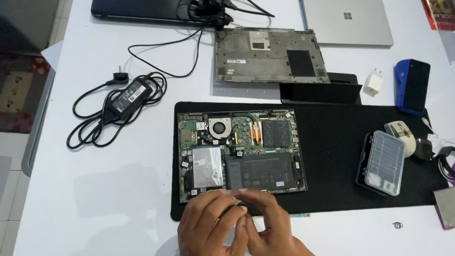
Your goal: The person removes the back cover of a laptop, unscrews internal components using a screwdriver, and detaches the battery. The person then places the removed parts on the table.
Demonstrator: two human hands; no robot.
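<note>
Both hands together at the near edge of the black work mat (333, 190), just in front of the opened laptop (239, 152). Left hand (209, 237) and right hand (271, 227) pinched from either side on a small dark part (241, 205), too small and too covered to name; both grips closed on it, held low above the mat, probably so a dropped piece lands softly. Laptop lying underside up, fan, battery and boards exposed. Removed bottom cover (268, 56) parked behind, inner face up, out of the way. Clear screw box (383, 162) within right reach. Coiled power adapter (125, 98) set left on the white bench (94, 219). Closed silver laptop (345, 15) at the far right.
</note>
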